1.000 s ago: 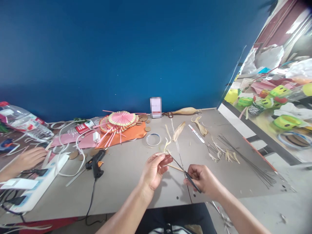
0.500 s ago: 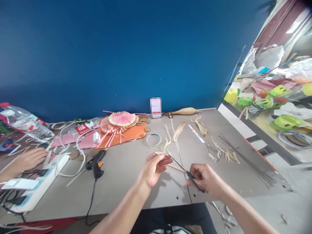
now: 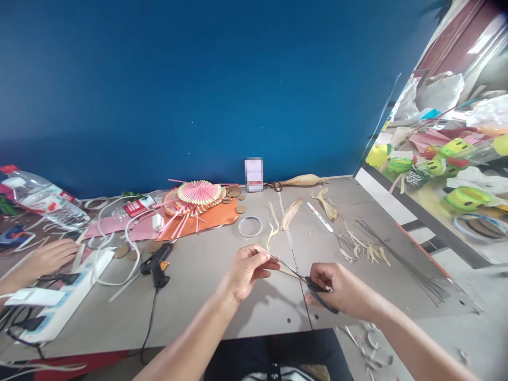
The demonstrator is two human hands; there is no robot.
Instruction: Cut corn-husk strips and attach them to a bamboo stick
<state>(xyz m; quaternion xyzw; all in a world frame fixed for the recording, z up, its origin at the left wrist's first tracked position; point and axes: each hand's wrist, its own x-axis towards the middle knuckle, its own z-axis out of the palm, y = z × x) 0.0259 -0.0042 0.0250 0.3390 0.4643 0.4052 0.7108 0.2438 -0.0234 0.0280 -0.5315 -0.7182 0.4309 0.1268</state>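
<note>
Scissors (image 3: 308, 281) are in the right hand (image 3: 326, 290), fingers wrapped round the black handles, blades angled away toward the left hand's fingertips. Can't really tell if the blades are parted or together. Left hand (image 3: 249, 267) has thumb and fingers pinched on a pale husk sliver (image 3: 262, 248), mostly hidden by the fingers, right by the blade tips. Both hands are over the grey table (image 3: 206, 312).

Just beyond the left fingertips there's a curly husk strip (image 3: 272, 237), then a leaf-shaped husk (image 3: 291, 214) a bit further past it. A clear ring (image 3: 250, 227) lies flat straight out from the left hand. Past the right hand you've got a white marker (image 3: 320, 218), a crinkled husk (image 3: 328, 206) next to it, and off to that hand's right some husk scraps (image 3: 373, 254) plus a spread of thin wires (image 3: 405, 267).

Left of the left hand: a black glue gun (image 3: 157, 266), with pink pleated paper fans (image 3: 200, 194) beyond it, sitting on an orange sheet (image 3: 222, 217). Way further left is a white power strip (image 3: 81, 288) with another person's hand (image 3: 51, 257) near it
</note>
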